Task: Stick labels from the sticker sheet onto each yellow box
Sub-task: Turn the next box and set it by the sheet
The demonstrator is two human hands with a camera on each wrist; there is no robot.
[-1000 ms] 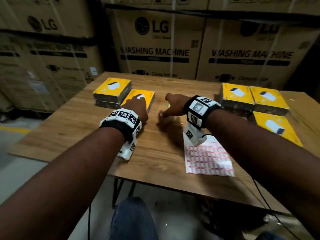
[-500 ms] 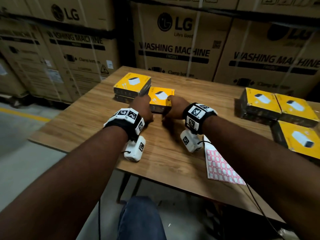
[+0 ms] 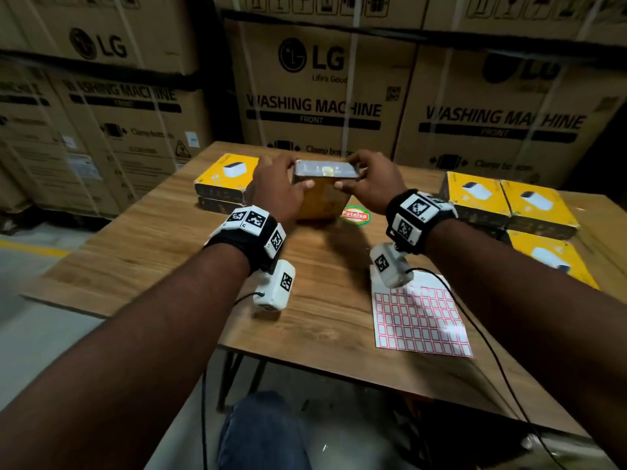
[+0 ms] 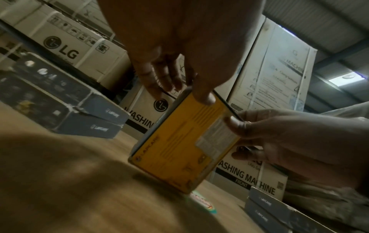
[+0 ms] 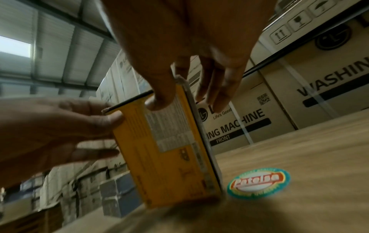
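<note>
Moved: yellow box [image 3: 322, 195], flat on the table [image 3: 142, 245] half a second ago, now stands on edge at mid-table.
Grip: left hand [image 3: 276, 189] and right hand [image 3: 371, 184] pinch its upper corners, thumbs on the printed back.
Handling: probably light, stiff cardboard; hold by edges.
Containers: boxes closed, contents unseen.
Sticker sheet [image 3: 420, 320]: near edge, right.

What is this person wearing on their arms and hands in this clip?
Both forearms are bare, with no sleeves or gloves. Each wrist carries a black band studded with white blocks printed with black square markers. A white camera pod hangs under each wrist, also marker-tagged, trailing a thin black cable.
</note>
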